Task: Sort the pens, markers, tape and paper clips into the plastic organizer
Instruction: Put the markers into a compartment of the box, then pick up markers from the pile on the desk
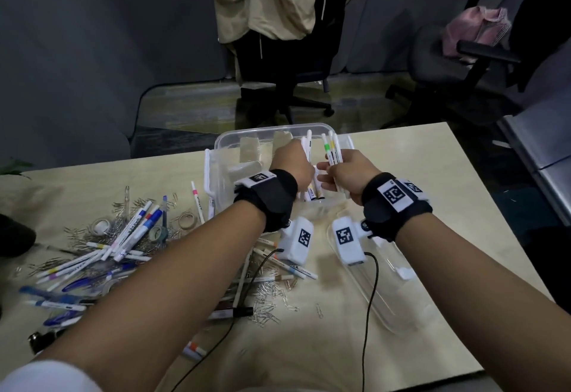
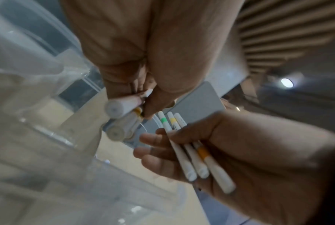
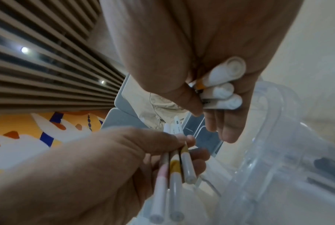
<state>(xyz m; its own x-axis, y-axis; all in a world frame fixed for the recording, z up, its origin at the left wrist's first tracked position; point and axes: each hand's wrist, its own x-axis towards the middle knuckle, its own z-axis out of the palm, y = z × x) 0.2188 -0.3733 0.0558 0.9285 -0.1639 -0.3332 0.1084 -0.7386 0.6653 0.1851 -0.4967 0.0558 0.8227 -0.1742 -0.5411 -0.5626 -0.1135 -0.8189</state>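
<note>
The clear plastic organizer [image 1: 265, 130] stands at the table's far edge, with a few markers [image 1: 315, 195] lying in it. My left hand [image 1: 292, 164] hovers over it, gripping a small bunch of white markers [image 1: 308, 144] that also shows as the bunch of markers [image 2: 122, 109]. Just to its right, my right hand [image 1: 346, 175] grips three white markers [image 1: 332, 149] with green, yellow and orange bands [image 2: 185, 152]. In the right wrist view my right hand [image 3: 220, 115] holds its markers [image 3: 222, 89] above the left hand's markers [image 3: 174, 167]. The two hands nearly touch.
A heap of pens and markers [image 1: 123, 237] with tape rolls [image 1: 102, 225] lies at the left. Paper clips [image 1: 272, 302] are scattered under my left forearm. A clear lid [image 1: 392, 283] lies on the right. Office chairs [image 1: 296, 51] stand beyond the table.
</note>
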